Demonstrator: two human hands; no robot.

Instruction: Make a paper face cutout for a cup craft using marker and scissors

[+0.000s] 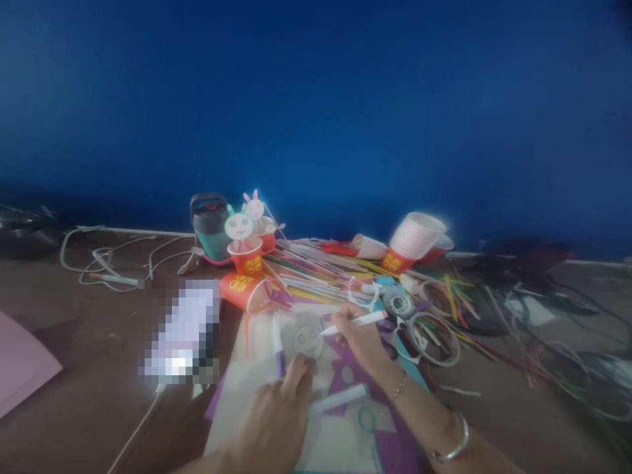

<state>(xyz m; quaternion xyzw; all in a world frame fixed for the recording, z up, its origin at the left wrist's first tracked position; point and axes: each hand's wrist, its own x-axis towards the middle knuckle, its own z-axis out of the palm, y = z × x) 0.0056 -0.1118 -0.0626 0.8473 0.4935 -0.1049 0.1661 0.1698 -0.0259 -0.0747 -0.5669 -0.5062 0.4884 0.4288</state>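
My right hand [358, 336] is closed around a white marker [365, 318] with a reddish end, its tip over a round smiling face [309, 341] drawn in green outline on paper. Against the lower edge of that face, my left hand [284, 408] presses with its fingers together, holding the paper down; most of its fingertips are hidden. Beside the face on the left lies a marker with a purple cap [279, 345]. Another white marker [340, 397] rests below my right wrist. Purple paper with cut-outs [340, 378] and a piece with a green ring [367, 419] lie underneath.
Rabbit faces on sticks [239, 226] stand in red paper cups [247, 255]; another red cup [244, 291] lies tipped. Behind are many sticks [316, 263], stacked cups [419, 234] and a dark green container [212, 230]. Tape rolls [397, 301] sit right; a blurred-out phone [182, 332] left.
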